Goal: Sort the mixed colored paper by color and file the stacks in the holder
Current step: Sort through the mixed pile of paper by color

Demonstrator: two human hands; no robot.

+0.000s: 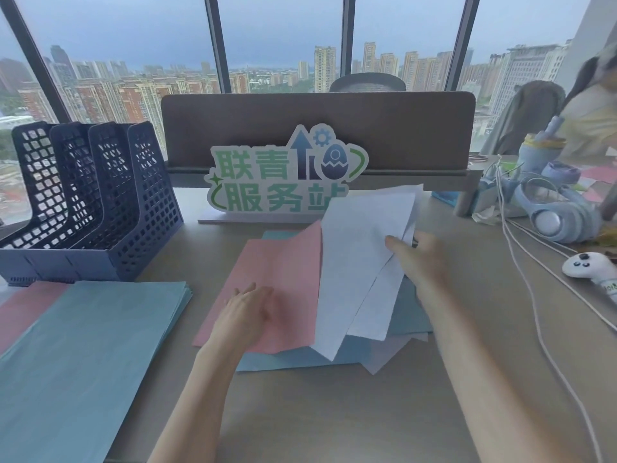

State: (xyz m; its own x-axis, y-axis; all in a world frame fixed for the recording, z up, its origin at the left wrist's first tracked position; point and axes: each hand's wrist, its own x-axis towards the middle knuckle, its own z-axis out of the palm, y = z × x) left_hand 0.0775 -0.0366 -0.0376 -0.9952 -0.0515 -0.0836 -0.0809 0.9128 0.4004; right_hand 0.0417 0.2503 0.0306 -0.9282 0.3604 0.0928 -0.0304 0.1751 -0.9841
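A mixed pile of paper (397,349) lies in the middle of the desk, with a pink sheet (277,272) on top at the left. My left hand (245,312) rests flat on that pink sheet. My right hand (420,259) pinches two pale lavender sheets (357,262) and holds them tilted up off the pile. A sorted blue stack (86,345) lies at the left, partly over a pink stack (20,305). The dark blue mesh file holder (100,208) stands at the back left, its slots holding nothing.
A green-lettered sign (283,175) stands behind the pile, in front of a brown divider (317,128). Headphones (554,218), white cables (521,262), a white toy (587,265) and a bottle (541,152) crowd the right side.
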